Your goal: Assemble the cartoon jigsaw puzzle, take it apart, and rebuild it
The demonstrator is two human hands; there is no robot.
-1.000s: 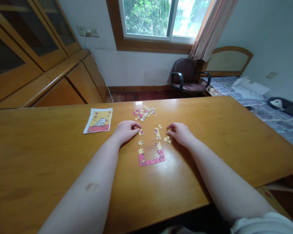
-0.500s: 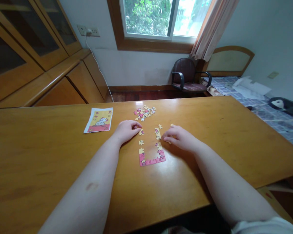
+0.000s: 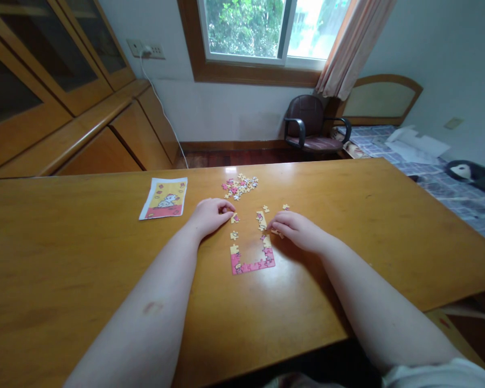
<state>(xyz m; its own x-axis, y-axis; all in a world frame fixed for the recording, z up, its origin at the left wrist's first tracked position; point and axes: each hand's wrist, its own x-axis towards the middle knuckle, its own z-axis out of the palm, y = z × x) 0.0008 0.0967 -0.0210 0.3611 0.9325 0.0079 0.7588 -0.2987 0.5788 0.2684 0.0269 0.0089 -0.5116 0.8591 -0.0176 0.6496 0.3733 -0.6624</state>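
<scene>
A jigsaw frame (image 3: 253, 267) with a joined pink bottom edge and yellow sides lies on the wooden table (image 3: 210, 323). My left hand (image 3: 212, 215) rests on the table, fingers curled together. Its tips meet the upper left puzzle piece (image 3: 235, 218); anything beneath them is hidden. A lone yellow piece (image 3: 234, 235) sits below that one. My right hand (image 3: 293, 229) is closed, its fingertips pressed against the right-hand yellow strip of puzzle pieces (image 3: 261, 220). Loose pieces (image 3: 286, 207) lie above this hand, and others (image 3: 278, 233) show partly under its fingers.
A heap of loose puzzle pieces (image 3: 240, 186) lies beyond the frame. Left of it is a picture sheet (image 3: 165, 198) with a white duck-like figure. A cabinet (image 3: 84, 134) stands at the left, an office chair (image 3: 309, 124) behind the table, and a bed (image 3: 388, 145) at the right.
My right hand has shifted slightly and its fingers have drawn closer to the right-hand strip, uncovering a loose piece above it. My left hand stays in place.
</scene>
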